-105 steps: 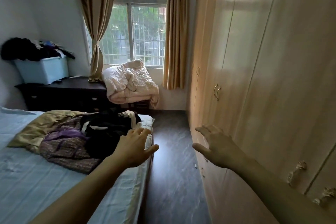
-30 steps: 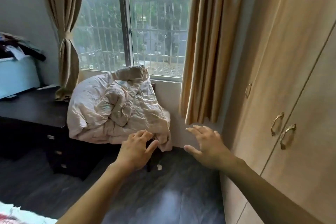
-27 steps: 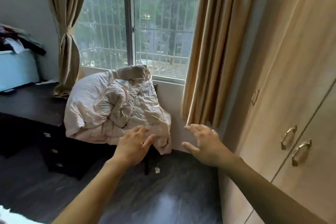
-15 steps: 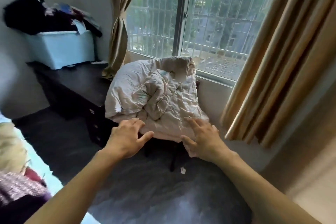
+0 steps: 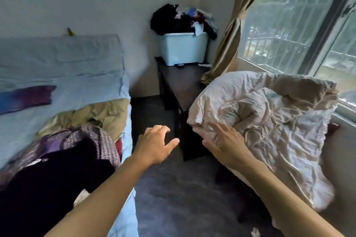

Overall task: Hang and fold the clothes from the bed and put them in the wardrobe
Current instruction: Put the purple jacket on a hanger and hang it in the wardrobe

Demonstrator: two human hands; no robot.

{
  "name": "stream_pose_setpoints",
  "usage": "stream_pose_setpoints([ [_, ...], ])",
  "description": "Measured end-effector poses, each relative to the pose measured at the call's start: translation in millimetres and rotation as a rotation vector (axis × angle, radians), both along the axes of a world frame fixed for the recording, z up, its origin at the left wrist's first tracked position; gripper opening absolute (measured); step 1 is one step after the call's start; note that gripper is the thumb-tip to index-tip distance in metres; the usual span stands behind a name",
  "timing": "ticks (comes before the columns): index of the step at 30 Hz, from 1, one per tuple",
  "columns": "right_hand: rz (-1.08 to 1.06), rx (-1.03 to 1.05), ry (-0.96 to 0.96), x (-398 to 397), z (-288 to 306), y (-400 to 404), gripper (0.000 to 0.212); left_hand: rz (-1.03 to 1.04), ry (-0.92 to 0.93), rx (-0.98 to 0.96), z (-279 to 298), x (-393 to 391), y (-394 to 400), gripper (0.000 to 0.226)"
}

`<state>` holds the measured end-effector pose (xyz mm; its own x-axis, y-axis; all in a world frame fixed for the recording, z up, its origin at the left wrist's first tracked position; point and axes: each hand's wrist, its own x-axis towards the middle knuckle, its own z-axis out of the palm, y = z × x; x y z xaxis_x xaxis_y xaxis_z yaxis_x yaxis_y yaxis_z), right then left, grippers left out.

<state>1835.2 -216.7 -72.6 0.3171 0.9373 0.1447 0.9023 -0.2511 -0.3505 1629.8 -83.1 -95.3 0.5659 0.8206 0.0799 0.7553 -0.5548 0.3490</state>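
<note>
A pile of clothes lies on the bed (image 5: 81, 82) at the left: a black garment (image 5: 48, 175) nearest me, a purple knitted piece (image 5: 92, 138) and a khaki garment (image 5: 96, 113) beyond it. A blue-purple cloth (image 5: 25, 98) lies farther up the light blue sheet. My left hand (image 5: 156, 144) hovers over the floor just right of the bed's edge, fingers loosely spread, holding nothing. My right hand (image 5: 223, 144) is stretched out with straight fingers in front of a crumpled pale quilt (image 5: 269, 121), empty. The wardrobe is out of view.
The quilt lies heaped on a dark chair by the window (image 5: 300, 25). A dark dresser (image 5: 179, 79) stands between bed and window, carrying a light blue bin (image 5: 183, 50) piled with clothes. A tied beige curtain (image 5: 231, 34) hangs beside it. Dark floor (image 5: 173, 198) runs between bed and chair.
The view has swung left from the wardrobe and window to the bed. Both hands stay raised and empty throughout; the clothes pile is back in sight at the left.
</note>
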Motion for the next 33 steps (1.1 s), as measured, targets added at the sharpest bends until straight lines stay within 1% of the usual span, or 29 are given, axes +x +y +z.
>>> stream_pose_setpoints([
  [3,0.160,-0.025,-0.020,2,-5,36,0.068,0.143,0.039,-0.020,-4,-19,4,0.057],
  [6,0.286,-0.031,0.016,-7,-14,69,0.068,0.280,0.078,-0.050,-8,-44,16,0.057],
  [9,0.387,-0.073,0.005,-17,-21,105,0.071,0.386,0.093,-0.067,-14,-61,32,0.059],
  [14,0.510,-0.090,-0.013,-34,-30,175,0.071,0.488,0.059,-0.089,-35,-74,78,0.061],
  [20,0.576,-0.152,-0.037,-55,-33,262,0.069,0.567,-0.112,-0.176,-59,-69,148,0.053],
  [23,0.622,-0.149,-0.049,-67,-31,311,0.069,0.594,-0.117,-0.155,-60,-77,181,0.054],
  [26,0.672,-0.153,-0.018,-86,-32,349,0.067,0.675,-0.124,-0.166,-60,-102,202,0.057],
  [33,0.907,-0.177,0.010,-140,-58,424,0.063,0.879,-0.068,-0.180,-70,-163,229,0.053],
])
